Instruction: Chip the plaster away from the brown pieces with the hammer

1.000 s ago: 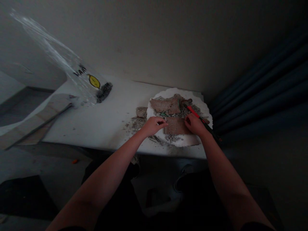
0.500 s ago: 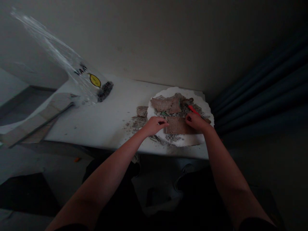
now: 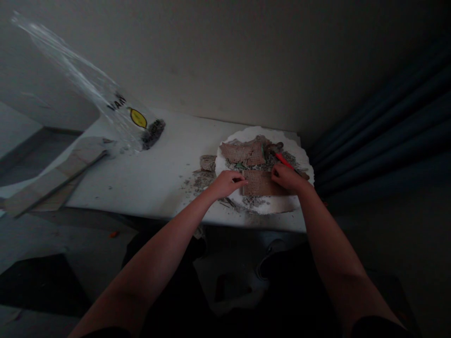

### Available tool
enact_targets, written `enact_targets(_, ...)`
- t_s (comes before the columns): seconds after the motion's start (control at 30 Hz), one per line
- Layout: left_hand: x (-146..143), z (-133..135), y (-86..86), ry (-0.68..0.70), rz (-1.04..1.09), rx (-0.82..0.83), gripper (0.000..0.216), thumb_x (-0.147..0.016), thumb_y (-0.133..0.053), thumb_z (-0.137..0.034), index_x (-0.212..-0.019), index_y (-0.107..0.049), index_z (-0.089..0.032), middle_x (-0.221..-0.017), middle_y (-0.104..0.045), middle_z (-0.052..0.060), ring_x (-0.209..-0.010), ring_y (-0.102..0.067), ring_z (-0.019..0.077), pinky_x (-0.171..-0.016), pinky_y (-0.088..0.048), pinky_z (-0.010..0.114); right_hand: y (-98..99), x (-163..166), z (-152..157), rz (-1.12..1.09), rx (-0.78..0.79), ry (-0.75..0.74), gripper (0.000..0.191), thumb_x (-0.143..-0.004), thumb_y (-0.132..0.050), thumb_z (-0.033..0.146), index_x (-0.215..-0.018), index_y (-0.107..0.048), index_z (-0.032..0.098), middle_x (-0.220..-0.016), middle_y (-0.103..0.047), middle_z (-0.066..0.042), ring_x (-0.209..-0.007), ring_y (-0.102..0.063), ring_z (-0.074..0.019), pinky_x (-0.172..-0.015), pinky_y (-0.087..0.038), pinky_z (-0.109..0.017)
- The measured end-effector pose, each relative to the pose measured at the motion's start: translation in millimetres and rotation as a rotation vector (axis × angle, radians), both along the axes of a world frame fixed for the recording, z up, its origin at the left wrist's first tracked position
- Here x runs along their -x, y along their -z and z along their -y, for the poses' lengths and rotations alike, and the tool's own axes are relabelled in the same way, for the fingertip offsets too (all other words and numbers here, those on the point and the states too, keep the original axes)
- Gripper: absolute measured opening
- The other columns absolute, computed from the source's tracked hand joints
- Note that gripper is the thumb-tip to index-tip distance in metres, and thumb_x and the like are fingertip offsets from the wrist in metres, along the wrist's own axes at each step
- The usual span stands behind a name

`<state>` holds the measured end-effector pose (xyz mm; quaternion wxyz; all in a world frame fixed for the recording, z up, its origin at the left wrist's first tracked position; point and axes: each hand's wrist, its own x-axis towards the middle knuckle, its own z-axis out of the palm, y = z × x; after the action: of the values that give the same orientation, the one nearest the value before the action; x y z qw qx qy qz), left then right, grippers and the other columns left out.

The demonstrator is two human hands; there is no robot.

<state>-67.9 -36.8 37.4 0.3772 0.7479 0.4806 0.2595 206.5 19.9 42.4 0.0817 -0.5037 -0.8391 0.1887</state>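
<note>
A flat brown rectangle, apparently cardboard [image 3: 259,184], lies on a round white board [image 3: 282,205] with a wavy rim. At its left end, my left hand [image 3: 227,183] is closed in a pinch at the edge. My right hand [image 3: 286,177] rests over the right part, fingers curled against its upper edge. A larger torn brown piece [image 3: 243,153] with a rough, netted surface lies just behind. A red stick-like tool [image 3: 284,160] slants beside my right hand; its far end is lost among dark scraps. Grey crumbs [image 3: 253,201] are scattered over the board.
A clear plastic bag [image 3: 120,112] with a yellow print and dark contents stands at the table's left. Long boards [image 3: 52,183] overhang the left edge. A brown scrap [image 3: 207,163] and crumbs lie left of the white board. A dark curtain [image 3: 387,117] hangs at right.
Both hands stay at the brown rectangle with almost no movement. The view has shifted very slightly.
</note>
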Motion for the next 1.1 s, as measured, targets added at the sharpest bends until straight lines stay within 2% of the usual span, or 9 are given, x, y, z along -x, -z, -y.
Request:
enact_targets(0.3, -2.3, -0.4, 1.1, 0.01, 0.01, -0.002, 0.024, -0.089, -0.064, -0.039, -0.08, -0.073, -0.019, -0.076, -0.071, 0.002, -0.072, -0.06, 0.0155, -0.072, -0.043, 0.029, 4.1, -2.4, 3.6, -0.027, -0.036, 0.011, 0.006, -0.083, -0.057, 0.017, -0.08, -0.06, 0.021, -0.091, -0.066, -0.009, -0.077, -0.06, -0.0215, -0.073, -0.048, -0.036)
enact_targets(0.43, -3.2, -0.5, 2.1, 0.027, 0.034, -0.003, 0.023, -0.089, -0.064, -0.038, -0.08, -0.073, -0.018, -0.074, -0.07, 0.001, -0.07, -0.059, 0.0149, -0.072, -0.043, 0.028, 3.1, -2.7, 1.8, -0.012, 0.003, 0.026, 0.006, -0.084, -0.058, 0.017, -0.08, -0.062, 0.019, -0.088, -0.067, -0.009, -0.077, -0.062, -0.0219, -0.072, -0.048, -0.035)
enact_targets(0.77, -3.0, 0.7, -0.2, 0.032, 0.04, 0.002, 0.024, -0.089, -0.064, -0.037, -0.078, -0.072, -0.018, -0.071, -0.068, 0.001, -0.071, -0.06, 0.0155, -0.072, -0.043, 0.028, -4.1, 1.3, -2.6, 0.021, 0.053, 0.006, 0.011, -0.084, -0.058, 0.014, -0.076, -0.059, 0.02, -0.086, -0.066, -0.009, -0.075, -0.06, -0.022, -0.07, -0.046, -0.035)
enact_targets(1.1, -4.1, -0.1, 2.8, 0.051, 0.055, -0.018, 0.024, -0.09, -0.063, -0.037, -0.076, -0.072, -0.019, -0.068, -0.067, 0.0, -0.065, -0.056, 0.0136, -0.067, -0.041, 0.028, 7.4, -1.5, -3.6, -0.023, -0.031, 0.018, 0.013, -0.084, -0.06, 0.015, -0.075, -0.054, 0.021, -0.085, -0.063, -0.007, -0.074, -0.057, -0.0198, -0.066, -0.042, -0.032)
